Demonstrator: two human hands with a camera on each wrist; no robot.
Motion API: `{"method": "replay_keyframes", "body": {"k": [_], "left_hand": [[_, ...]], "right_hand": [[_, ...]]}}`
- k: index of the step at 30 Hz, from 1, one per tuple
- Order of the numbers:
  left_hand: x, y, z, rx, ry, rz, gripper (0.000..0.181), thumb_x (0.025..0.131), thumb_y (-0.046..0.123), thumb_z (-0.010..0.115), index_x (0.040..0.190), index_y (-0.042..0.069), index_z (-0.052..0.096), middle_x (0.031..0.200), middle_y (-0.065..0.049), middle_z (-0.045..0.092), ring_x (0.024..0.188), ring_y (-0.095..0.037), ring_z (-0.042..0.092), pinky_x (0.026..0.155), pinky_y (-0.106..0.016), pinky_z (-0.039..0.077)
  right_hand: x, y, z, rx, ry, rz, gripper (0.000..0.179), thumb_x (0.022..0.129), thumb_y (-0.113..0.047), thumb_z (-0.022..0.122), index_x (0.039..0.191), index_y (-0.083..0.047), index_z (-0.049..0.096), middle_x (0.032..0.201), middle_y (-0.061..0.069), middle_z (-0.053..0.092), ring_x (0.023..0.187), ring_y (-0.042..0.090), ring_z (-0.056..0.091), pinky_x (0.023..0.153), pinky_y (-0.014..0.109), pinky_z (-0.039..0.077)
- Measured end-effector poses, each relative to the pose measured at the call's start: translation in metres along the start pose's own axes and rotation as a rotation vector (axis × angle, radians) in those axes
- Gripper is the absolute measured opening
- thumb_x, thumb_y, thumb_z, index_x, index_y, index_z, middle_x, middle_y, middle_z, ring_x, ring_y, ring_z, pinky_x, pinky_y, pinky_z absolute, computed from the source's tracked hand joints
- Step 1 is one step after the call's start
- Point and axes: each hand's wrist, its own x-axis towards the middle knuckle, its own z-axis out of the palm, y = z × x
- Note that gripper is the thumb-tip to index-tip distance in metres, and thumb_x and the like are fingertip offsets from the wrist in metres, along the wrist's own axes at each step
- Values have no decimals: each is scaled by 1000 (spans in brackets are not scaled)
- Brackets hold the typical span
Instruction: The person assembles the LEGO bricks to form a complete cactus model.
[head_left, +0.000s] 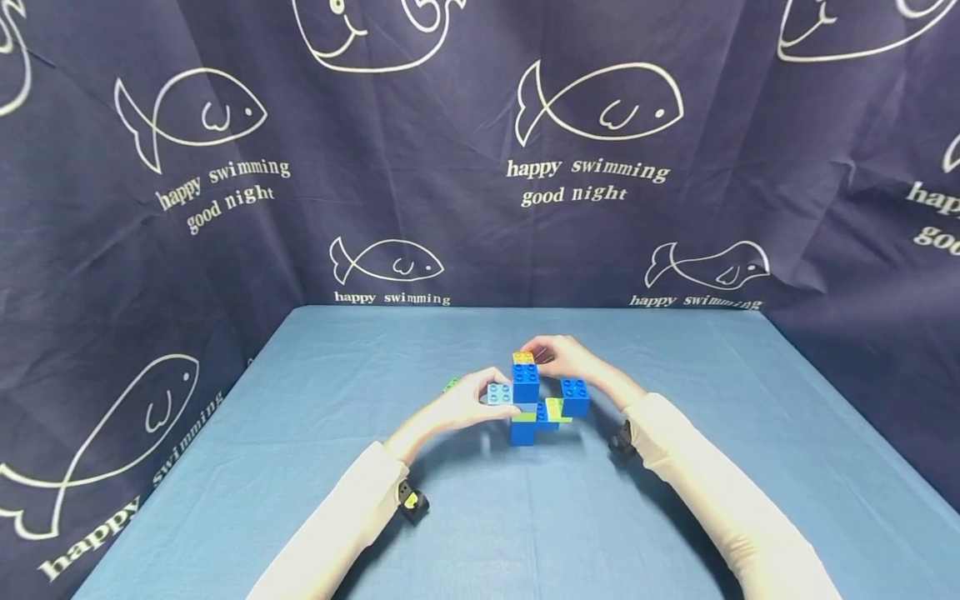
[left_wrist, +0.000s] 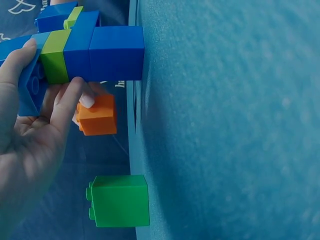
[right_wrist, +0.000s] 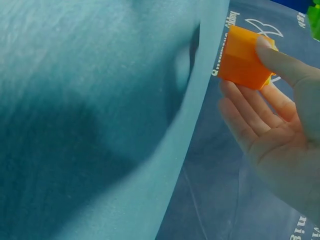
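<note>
My left hand (head_left: 467, 403) grips an assembly of toy building blocks (head_left: 526, 389), thumb and fingers on opposite sides of it. Dark blue blocks make up most of the assembly. A light blue block (head_left: 498, 395) juts out on the left, and a raised blue block (head_left: 574, 403) with a lime green piece (head_left: 553, 408) beside it forms an arm to the right. Behind the assembly, my right hand (head_left: 566, 357) pinches an orange block (right_wrist: 242, 56) between thumb and fingers. In the head view, the front blue block hides part of the orange one.
A green block (left_wrist: 121, 201) stands on the table behind my left hand, mostly hidden in the head view. Blue cloth (head_left: 360, 367) covers the table. A dark curtain (head_left: 480, 208) with fish drawings hangs behind and at both sides.
</note>
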Motion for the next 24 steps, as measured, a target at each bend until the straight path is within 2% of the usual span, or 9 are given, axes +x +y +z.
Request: {"method": "replay_keyframes", "body": {"k": [6, 13, 24], "left_hand": [[1, 1, -1, 9, -1, 9, 28, 80, 32, 74, 98, 17, 59, 92, 7, 64, 87, -8, 57, 80, -25, 46], [2, -1, -1, 15, 3, 31, 27, 80, 30, 74, 99, 16, 59, 95, 4, 65, 89, -9, 56, 81, -26, 46], [0, 0, -1, -10, -8, -3, 28, 80, 33, 74, 99, 19, 59, 92, 7, 63, 85, -9, 56, 78, -25, 47]], "right_hand": [[-6, -7, -6, 40, 38, 11, 33, 83, -6, 68, 114, 1, 62, 108, 20, 66, 98, 34, 65, 87, 45, 50], [-13, -10, -12, 70, 52, 29, 33, 84, -10, 68, 116, -2, 62, 107, 16, 67, 98, 29, 65, 88, 44, 50], [-23, -13, -19, 90, 73, 67, 37, 83, -23, 71, 116, -10, 63, 103, 8, 69, 94, 22, 67, 88, 43, 50]]}}
